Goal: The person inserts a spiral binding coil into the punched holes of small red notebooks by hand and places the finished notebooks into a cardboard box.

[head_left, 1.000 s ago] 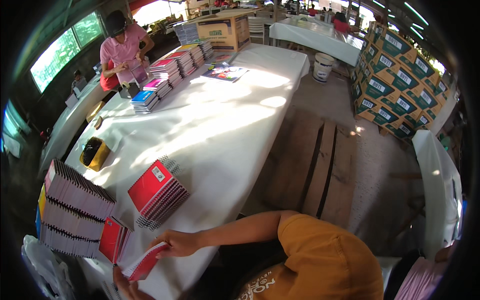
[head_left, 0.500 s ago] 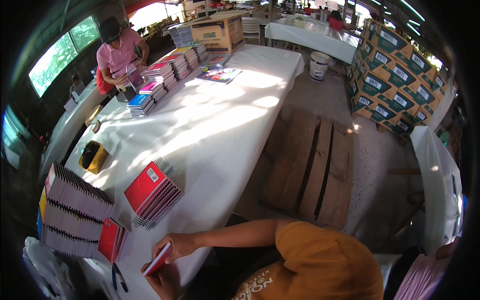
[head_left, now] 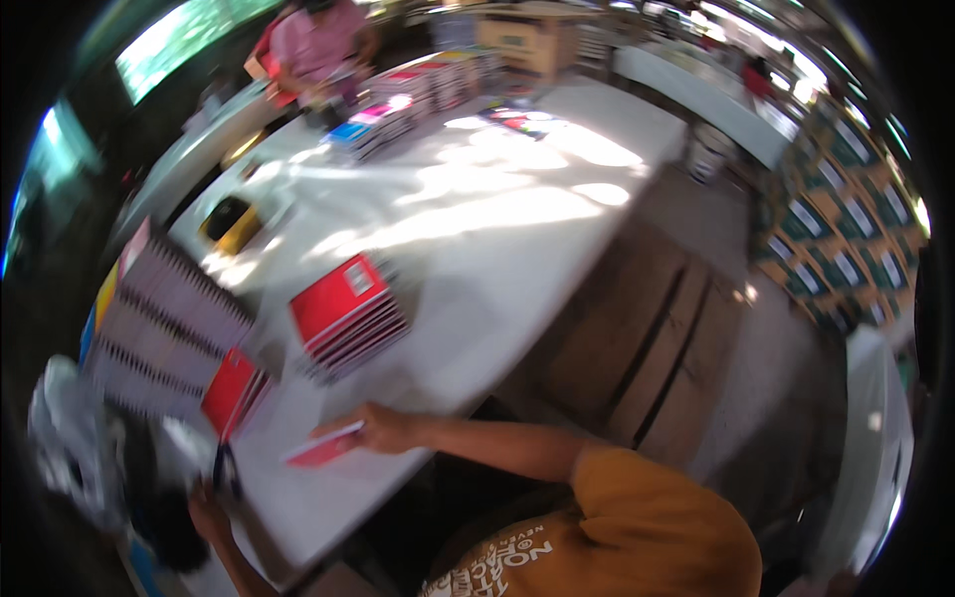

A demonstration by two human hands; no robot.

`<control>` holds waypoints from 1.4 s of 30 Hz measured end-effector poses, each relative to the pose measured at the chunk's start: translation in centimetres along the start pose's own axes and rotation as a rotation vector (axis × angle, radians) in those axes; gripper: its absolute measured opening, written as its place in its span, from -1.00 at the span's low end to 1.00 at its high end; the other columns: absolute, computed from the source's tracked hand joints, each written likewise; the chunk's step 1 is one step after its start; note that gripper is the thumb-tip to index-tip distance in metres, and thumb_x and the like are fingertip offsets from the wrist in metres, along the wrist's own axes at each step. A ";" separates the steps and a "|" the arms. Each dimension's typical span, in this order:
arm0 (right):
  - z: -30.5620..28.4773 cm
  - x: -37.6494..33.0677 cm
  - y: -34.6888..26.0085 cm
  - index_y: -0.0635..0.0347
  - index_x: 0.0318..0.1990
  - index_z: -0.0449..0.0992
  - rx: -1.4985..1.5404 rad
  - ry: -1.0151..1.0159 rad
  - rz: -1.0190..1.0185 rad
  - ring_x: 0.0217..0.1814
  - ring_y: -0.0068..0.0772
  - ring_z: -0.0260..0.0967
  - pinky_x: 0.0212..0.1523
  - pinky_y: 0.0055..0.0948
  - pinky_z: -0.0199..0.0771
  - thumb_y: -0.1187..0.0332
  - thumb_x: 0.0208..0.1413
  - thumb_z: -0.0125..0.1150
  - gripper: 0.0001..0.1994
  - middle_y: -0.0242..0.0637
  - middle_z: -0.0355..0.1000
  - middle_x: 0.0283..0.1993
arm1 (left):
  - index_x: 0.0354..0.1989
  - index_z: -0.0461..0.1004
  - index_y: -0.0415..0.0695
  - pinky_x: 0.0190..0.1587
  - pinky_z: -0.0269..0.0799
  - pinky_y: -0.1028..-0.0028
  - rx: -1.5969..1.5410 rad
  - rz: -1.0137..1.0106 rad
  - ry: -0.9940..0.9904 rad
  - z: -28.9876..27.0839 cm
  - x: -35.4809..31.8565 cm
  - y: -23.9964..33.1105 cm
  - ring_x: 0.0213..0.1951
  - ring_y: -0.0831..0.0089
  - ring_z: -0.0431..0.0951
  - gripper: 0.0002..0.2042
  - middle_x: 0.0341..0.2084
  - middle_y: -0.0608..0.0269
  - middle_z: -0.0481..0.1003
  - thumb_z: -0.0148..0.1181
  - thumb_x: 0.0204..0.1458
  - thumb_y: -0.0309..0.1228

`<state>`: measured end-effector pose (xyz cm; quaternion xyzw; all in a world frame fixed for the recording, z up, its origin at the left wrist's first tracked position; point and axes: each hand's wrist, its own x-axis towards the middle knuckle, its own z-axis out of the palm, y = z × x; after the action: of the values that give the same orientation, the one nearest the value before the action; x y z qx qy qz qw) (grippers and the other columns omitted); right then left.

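My right hand (head_left: 383, 428) grips a thin red notebook (head_left: 323, 451) by one end, just above the white table. My left hand (head_left: 207, 509) is down near the table's left edge, close beside a dark-handled hand tool, seemingly pliers (head_left: 226, 468); blur hides its fingers and whether it touches the tool. A few red notebooks (head_left: 234, 391) lean against a tall stack of spiral-bound notebooks (head_left: 179, 308) at the left. Farther in, a neat pile of red spiral notebooks (head_left: 343, 303) stands on the table.
A yellow container with dark contents (head_left: 231, 227) sits on the white-covered table (head_left: 448, 289). Across it, a person in pink (head_left: 318, 50) stands by notebook piles (head_left: 373, 129). Clear plastic (head_left: 70, 438) bunches at the left. Stacked cartons (head_left: 841, 219) and a wooden pallet (head_left: 637, 338) are at the right.
My left hand has let go of the red notebook and moved left toward the hand tool. My right hand keeps the notebook, now lying flatter. The whole view has shifted and blurred.
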<state>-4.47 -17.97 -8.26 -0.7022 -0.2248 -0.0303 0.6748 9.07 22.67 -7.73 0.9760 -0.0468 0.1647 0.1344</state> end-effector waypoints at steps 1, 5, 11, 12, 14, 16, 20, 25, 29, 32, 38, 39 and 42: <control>-0.1 0.1 -0.2 0.11 0.08 0.40 -0.005 -0.011 0.066 0.04 -0.46 0.35 0.08 -0.49 0.27 0.54 0.01 0.14 -0.59 -0.18 0.42 0.05 | -0.12 0.43 -0.19 -0.20 0.30 0.31 -0.071 0.002 0.024 -1.8 0.3 2.2 -0.26 0.18 0.40 -0.66 -0.32 0.01 0.43 -0.10 0.15 -0.18; 0.0 0.1 1.8 0.25 0.04 0.41 0.051 0.076 -0.030 0.04 -0.50 0.32 0.07 -0.48 0.29 0.51 0.07 0.14 -0.66 -0.20 0.43 0.02 | -0.29 0.40 -0.20 -0.36 0.21 0.46 -0.459 0.022 -0.017 -6.2 -0.9 10.0 -0.44 0.47 0.23 -0.71 -0.49 0.23 0.32 -0.14 0.20 -0.22; 0.6 0.6 0.4 0.22 0.03 0.44 0.012 0.091 0.087 -0.11 -0.63 0.31 -0.03 -0.57 0.32 0.51 0.09 0.13 -0.69 -0.30 0.46 -0.07 | -0.37 0.33 -0.21 -0.44 0.15 0.56 -0.807 -0.012 -0.560 -6.1 -5.5 16.5 -0.51 0.61 0.17 -0.71 -0.57 0.33 0.26 -0.15 0.22 -0.23; 0.9 0.6 0.3 0.23 0.03 0.44 0.034 0.082 0.096 -0.11 -0.63 0.31 -0.03 -0.58 0.32 0.51 0.09 0.12 -0.69 -0.30 0.46 -0.07 | -0.38 0.32 -0.20 -0.46 0.11 0.58 -0.853 -0.022 -0.565 -5.8 -6.1 16.6 -0.53 0.64 0.13 -0.72 -0.60 0.38 0.21 -0.17 0.22 -0.25; 1.1 0.5 0.1 0.24 0.03 0.44 0.066 0.083 0.111 -0.12 -0.64 0.31 -0.04 -0.59 0.33 0.52 0.09 0.11 -0.69 -0.31 0.46 -0.07 | -0.38 0.30 -0.19 -0.51 0.02 0.61 -0.950 -0.022 -0.581 -5.1 -6.8 17.2 -0.58 0.70 0.05 -0.75 -0.65 0.48 0.10 -0.20 0.23 -0.29; 1.1 0.4 -0.3 0.24 0.02 0.44 0.105 0.080 0.165 -0.12 -0.64 0.31 -0.05 -0.61 0.32 0.51 0.09 0.12 -0.69 -0.31 0.46 -0.07 | -0.37 0.29 -0.19 -0.49 0.04 0.62 -0.920 -0.006 -0.603 -4.3 -6.9 17.5 -0.58 0.69 0.05 -0.74 -0.65 0.47 0.11 -0.19 0.23 -0.27; 0.8 0.2 0.2 0.28 0.01 0.44 0.108 0.079 0.168 -0.11 -0.64 0.33 -0.01 -0.61 0.34 0.49 0.10 0.14 -0.70 -0.32 0.45 -0.08 | -0.35 0.32 -0.21 -0.48 0.13 0.60 -0.795 0.093 -0.560 -3.6 -6.2 18.3 -0.56 0.67 0.14 -0.77 -0.61 0.43 0.22 -0.04 0.19 -0.28; 0.8 0.2 0.2 0.29 0.00 0.45 0.137 0.056 0.151 -0.10 -0.65 0.32 -0.03 -0.62 0.34 0.51 0.10 0.13 -0.71 -0.30 0.46 -0.08 | -0.33 0.36 -0.20 -0.48 0.19 0.60 -0.840 0.037 -0.586 -4.1 -4.4 18.8 -0.53 0.67 0.24 -0.86 -0.54 0.40 0.38 0.11 0.11 -0.39; 0.8 0.1 0.3 0.28 0.01 0.45 0.172 0.047 0.129 -0.14 -0.63 0.31 -0.05 -0.62 0.31 0.51 0.12 0.09 -0.72 -0.28 0.46 -0.08 | -0.33 0.37 -0.20 -0.36 0.29 0.58 -0.937 0.286 -0.598 -4.4 -3.0 18.4 -0.43 0.59 0.36 -0.87 -0.46 0.34 0.43 0.19 0.01 -0.50; 1.2 0.2 -0.5 0.29 0.01 0.44 0.054 0.063 0.082 -0.16 -0.61 0.32 -0.07 -0.60 0.33 0.49 0.13 0.08 -0.72 -0.24 0.48 -0.09 | -0.33 0.38 -0.19 -0.29 0.32 0.49 -0.643 0.428 -0.537 -5.6 -3.1 18.4 -0.34 0.47 0.41 -0.86 -0.40 0.27 0.45 0.21 -0.04 -0.49; 1.0 -0.3 0.2 0.19 0.02 0.45 -0.099 0.010 0.043 -0.22 -0.51 0.41 -0.13 -0.56 0.37 0.53 0.08 0.09 -0.68 -0.15 0.50 -0.11 | -0.35 0.44 -0.13 -0.10 0.24 0.35 -0.260 0.617 -0.381 -6.7 -3.7 19.9 -0.18 0.29 0.43 -0.84 -0.38 0.21 0.45 0.26 -0.13 -0.48; 1.1 -0.4 0.2 0.17 0.02 0.45 -0.132 0.013 -0.006 -0.22 -0.45 0.43 -0.14 -0.55 0.38 0.55 0.06 0.09 -0.67 -0.14 0.49 -0.12 | -0.36 0.44 -0.13 -0.07 0.22 0.35 -0.214 0.650 -0.383 -6.7 -4.1 20.0 -0.19 0.31 0.44 -0.84 -0.39 0.22 0.45 0.26 -0.14 -0.47; 1.5 -0.9 0.2 0.14 0.03 0.44 -0.217 0.012 -0.087 -0.20 -0.29 0.46 -0.15 -0.53 0.39 0.58 0.03 0.09 -0.63 -0.11 0.48 -0.12 | -0.31 0.42 -0.10 0.06 0.09 0.27 0.000 0.646 -0.483 -7.4 -4.6 20.6 -0.06 0.28 0.38 -0.72 -0.23 0.19 0.42 0.32 -0.19 -0.33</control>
<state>-5.59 -16.79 -8.85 -0.7607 -0.2462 -0.0878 0.5941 -0.31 5.19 2.52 0.9217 -0.3815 -0.0355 0.0609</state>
